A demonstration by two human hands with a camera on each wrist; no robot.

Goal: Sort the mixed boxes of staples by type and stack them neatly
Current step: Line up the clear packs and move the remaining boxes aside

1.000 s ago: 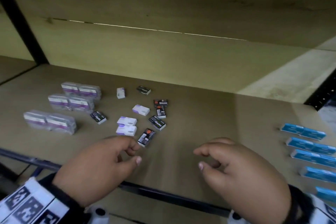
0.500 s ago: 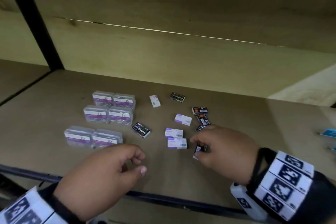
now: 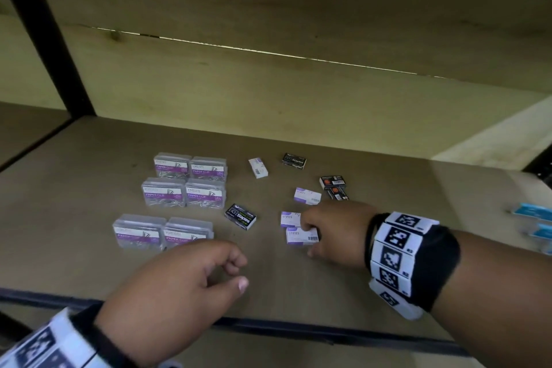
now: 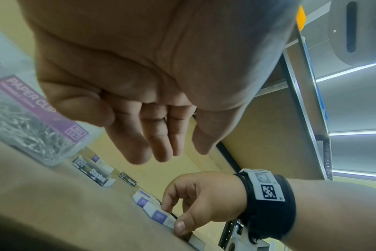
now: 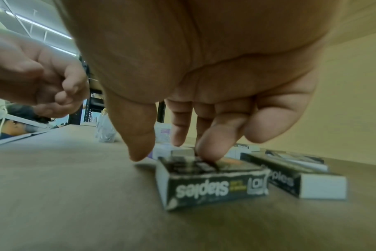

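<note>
Reaching farther left, right hand (image 3: 334,230) now presses fingertips (image 5: 208,149) onto a black staples box (image 5: 213,183). Grip half-curled, thumb clear. Left hand (image 3: 167,299) hovers loosely curled, holding nothing.

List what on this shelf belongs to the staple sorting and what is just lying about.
Job:
- black staple boxes
- white-and-purple staple boxes
- black-and-orange boxes
- right hand, fingers on a black box under it

Lying about:
- clear paper clip boxes
- blue boxes
- left hand, holding nothing
</note>
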